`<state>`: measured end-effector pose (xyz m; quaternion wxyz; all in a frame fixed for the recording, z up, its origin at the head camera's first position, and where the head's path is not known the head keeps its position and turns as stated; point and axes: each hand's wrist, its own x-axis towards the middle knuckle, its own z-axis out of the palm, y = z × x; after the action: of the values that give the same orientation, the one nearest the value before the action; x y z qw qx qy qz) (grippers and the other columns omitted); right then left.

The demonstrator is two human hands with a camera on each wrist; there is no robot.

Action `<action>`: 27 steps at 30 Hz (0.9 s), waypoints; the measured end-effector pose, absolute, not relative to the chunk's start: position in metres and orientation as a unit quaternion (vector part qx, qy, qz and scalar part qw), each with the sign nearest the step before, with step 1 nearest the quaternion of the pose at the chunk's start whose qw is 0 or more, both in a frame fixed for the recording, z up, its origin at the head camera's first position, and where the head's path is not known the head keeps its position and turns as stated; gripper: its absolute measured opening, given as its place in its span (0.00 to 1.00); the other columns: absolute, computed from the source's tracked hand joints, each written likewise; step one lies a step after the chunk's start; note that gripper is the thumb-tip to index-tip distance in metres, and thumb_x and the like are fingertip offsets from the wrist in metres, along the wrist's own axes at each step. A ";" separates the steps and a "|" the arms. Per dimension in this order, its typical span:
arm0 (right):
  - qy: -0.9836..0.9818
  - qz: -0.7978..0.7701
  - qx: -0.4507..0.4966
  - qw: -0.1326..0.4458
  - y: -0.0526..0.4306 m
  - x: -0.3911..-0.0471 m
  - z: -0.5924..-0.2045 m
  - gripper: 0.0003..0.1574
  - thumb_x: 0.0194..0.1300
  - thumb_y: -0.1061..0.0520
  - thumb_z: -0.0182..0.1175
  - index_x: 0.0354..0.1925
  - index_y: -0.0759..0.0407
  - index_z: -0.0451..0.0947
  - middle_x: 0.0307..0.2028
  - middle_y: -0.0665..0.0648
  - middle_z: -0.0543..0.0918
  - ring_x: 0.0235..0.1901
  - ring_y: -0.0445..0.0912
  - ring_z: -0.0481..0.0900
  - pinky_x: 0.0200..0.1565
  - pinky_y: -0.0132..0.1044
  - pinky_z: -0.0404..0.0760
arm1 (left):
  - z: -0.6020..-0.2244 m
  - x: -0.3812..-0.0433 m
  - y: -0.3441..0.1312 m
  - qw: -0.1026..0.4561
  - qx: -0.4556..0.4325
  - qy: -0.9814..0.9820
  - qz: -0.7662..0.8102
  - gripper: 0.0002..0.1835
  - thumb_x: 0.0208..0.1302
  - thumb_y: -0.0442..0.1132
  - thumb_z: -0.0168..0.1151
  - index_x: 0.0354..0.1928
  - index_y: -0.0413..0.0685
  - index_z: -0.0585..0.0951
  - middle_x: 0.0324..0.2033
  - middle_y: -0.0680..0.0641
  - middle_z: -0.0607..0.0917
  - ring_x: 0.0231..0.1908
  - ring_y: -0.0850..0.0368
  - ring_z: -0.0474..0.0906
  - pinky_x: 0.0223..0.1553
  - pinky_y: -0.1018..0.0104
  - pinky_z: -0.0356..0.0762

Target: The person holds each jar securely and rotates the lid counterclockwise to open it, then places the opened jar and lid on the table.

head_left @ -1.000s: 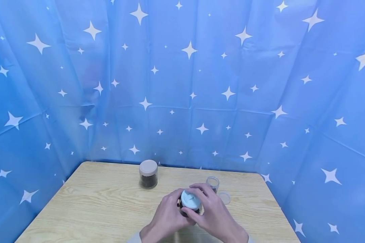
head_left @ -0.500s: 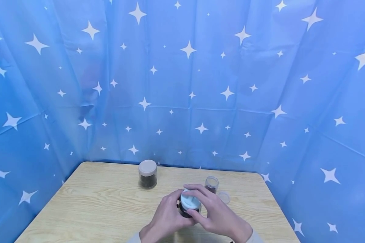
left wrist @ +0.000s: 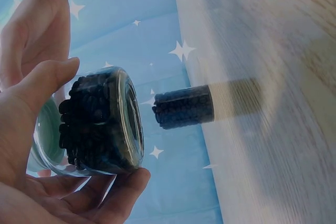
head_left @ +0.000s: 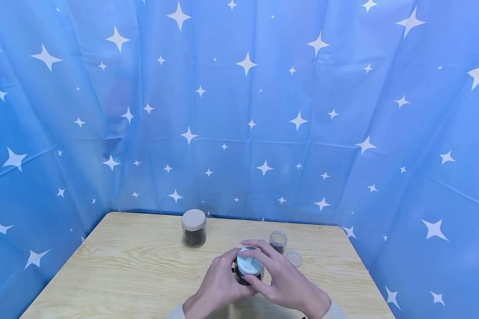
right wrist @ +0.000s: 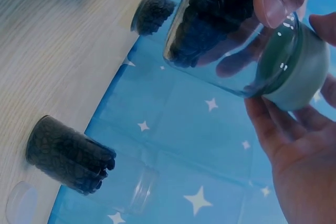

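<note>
Above the near part of the table, my left hand point(head_left: 220, 281) grips a glass jar point(left wrist: 100, 124) by its side, thumb on one side and fingers on the other. Dark, bean-like pieces fill much of the jar. A light blue lid point(head_left: 250, 266) with a raised ridge sits on the jar's mouth. My right hand point(head_left: 281, 281) holds this lid by its edge, with the thumb at the near side and the fingers over the far side. In the right wrist view the jar is lifted off the table, and the pale green-blue lid point(right wrist: 304, 72) lies within the right fingers.
A jar with a pale lid point(head_left: 194, 221) and dark contents stands at the back of the wooden table point(head_left: 104, 266). Behind my right hand is an uncovered smaller jar point(head_left: 278, 239), partly filled, with a clear round lid point(head_left: 294, 258) beside it. A blue star-patterned curtain point(head_left: 223, 110) surrounds the table.
My right thumb and fingers have shifted around the lid's edge, and the lid's ridge has turned slightly. The left hand keeps its grip on the jar. Over the last half second little differs.
</note>
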<state>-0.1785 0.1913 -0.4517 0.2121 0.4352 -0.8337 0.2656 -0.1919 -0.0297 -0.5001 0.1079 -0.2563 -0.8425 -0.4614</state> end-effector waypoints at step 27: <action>-0.867 0.174 0.351 0.307 0.179 -0.165 -0.452 0.36 0.76 0.43 0.80 0.75 0.49 0.83 0.68 0.57 0.87 0.60 0.50 0.91 0.51 0.40 0.94 | -0.493 -0.191 -0.029 0.112 -0.250 -0.851 -0.449 0.34 0.51 0.44 0.90 0.62 0.58 0.88 0.49 0.58 0.93 0.45 0.72 0.86 0.45 0.71 0.88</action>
<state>-0.1646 0.1789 -0.4522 0.3075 0.3511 -0.8670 0.1745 -0.1908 -0.0290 -0.4929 0.1118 -0.2495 -0.8505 -0.4493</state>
